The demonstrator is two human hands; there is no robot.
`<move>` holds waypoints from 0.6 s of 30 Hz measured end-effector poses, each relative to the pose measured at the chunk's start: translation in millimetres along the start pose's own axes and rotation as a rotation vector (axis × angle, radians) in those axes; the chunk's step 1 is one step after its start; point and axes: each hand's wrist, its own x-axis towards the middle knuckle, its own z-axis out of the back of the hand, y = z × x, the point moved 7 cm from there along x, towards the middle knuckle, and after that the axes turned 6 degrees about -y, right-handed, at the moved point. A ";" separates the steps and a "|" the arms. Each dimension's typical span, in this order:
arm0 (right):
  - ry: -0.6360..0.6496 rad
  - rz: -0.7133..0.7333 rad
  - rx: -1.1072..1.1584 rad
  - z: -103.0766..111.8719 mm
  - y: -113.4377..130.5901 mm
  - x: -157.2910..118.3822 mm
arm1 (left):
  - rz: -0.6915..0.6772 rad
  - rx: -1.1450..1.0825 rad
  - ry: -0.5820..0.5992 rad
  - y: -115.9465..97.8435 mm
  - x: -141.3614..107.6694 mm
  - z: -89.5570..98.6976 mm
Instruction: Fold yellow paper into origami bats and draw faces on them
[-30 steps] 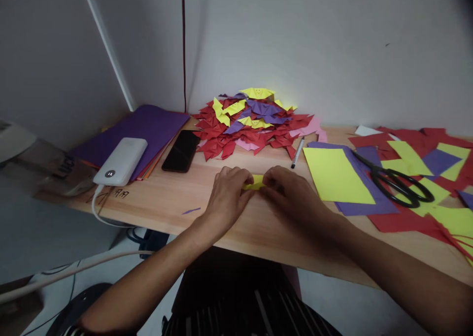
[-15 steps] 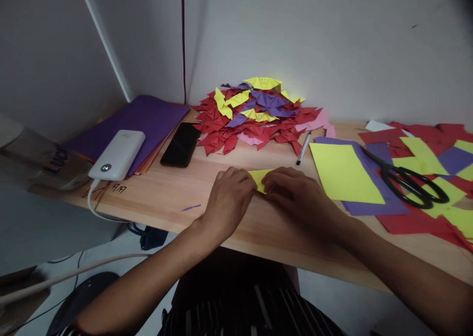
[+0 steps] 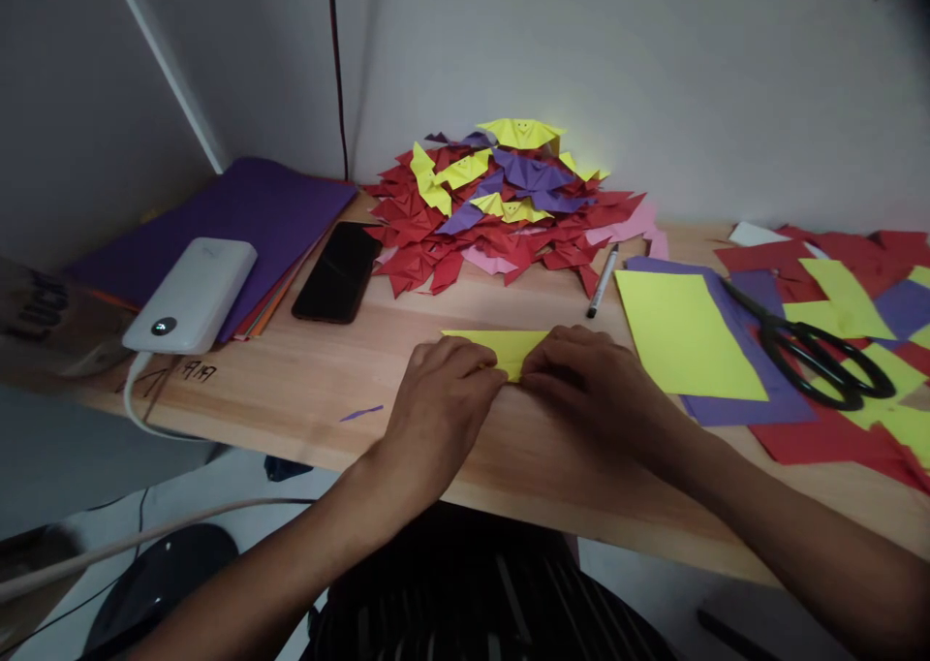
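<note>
A folded yellow paper [image 3: 512, 347] lies on the wooden table between my two hands, its straight far edge showing above the fingers. My left hand [image 3: 451, 390] has its fingers curled together on the paper's left part. From the right, my right hand [image 3: 581, 370] grips the same paper near its near edge, thumb and fingers pinched. The fingertips of both hands are close together, and they cover much of the paper.
Folded paper figures [image 3: 509, 186] are heaped by the wall. A phone [image 3: 338, 271] and a white power bank [image 3: 193, 295] on purple sheets [image 3: 291, 205] are left. A pen [image 3: 603, 281], yellow sheets [image 3: 690, 331], black scissors [image 3: 814, 351] and paper pieces are right.
More of the yellow paper's far edge now shows above my left hand. Both hands keep hold of it. The camera view has shifted slightly.
</note>
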 end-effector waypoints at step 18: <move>0.057 0.003 -0.222 -3.0 6.2 -3.1 | -0.105 -0.112 -0.011 -6.9 -4.2 -6.2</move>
